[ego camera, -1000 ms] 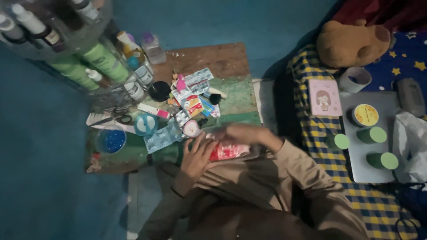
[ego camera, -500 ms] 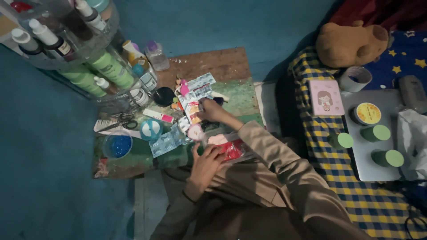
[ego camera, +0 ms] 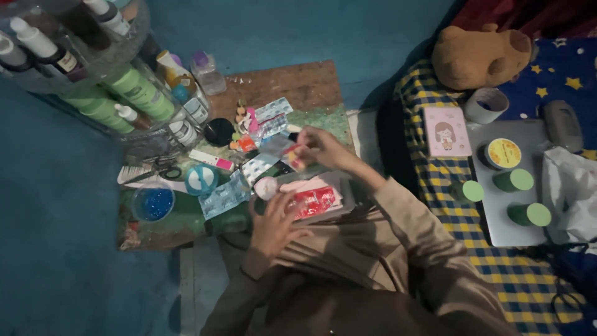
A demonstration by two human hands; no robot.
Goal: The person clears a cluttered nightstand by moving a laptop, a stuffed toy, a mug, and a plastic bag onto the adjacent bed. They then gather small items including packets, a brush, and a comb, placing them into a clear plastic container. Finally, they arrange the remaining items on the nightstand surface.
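While your left hand point(ego camera: 273, 221) lies flat with loose fingers against the red foil blister pack point(ego camera: 313, 201) at the low wooden table's point(ego camera: 298, 84) near edge, your right hand point(ego camera: 323, 148) pinches a small yellow-and-red sachet point(ego camera: 295, 159) just above the clutter; silver blister strips point(ego camera: 258, 167) lie beside it.

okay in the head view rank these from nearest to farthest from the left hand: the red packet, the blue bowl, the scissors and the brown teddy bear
From the left hand:
1. Red packet, just to its right, fingers beside it.
2. Blue bowl, to its left on the low table.
3. Scissors, just beyond the bowl, farther up-left.
4. Brown teddy bear, far upper right on the bedding.
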